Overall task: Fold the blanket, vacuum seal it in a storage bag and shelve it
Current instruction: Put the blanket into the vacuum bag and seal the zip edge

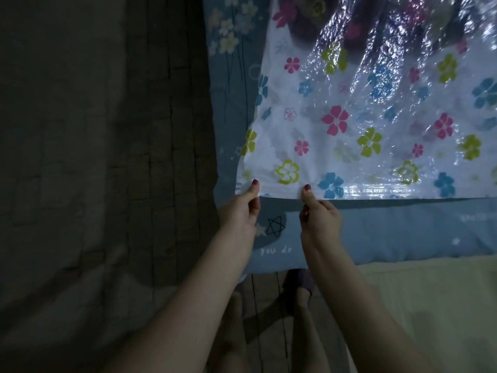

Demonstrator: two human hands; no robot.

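Both grips clamped: left hand (243, 204) & right hand (318, 211) each pinched the near edge of the flowered storage bag (349, 125), lying flat on a blue bed cover (376, 232) w/ "you do" printed on it.

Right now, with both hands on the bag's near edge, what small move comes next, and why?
Probably slide the right hand rightward along the storage bag edge, pressing the seal shut. Both it and the left hand pinch near the left corner; the strip stretches right.
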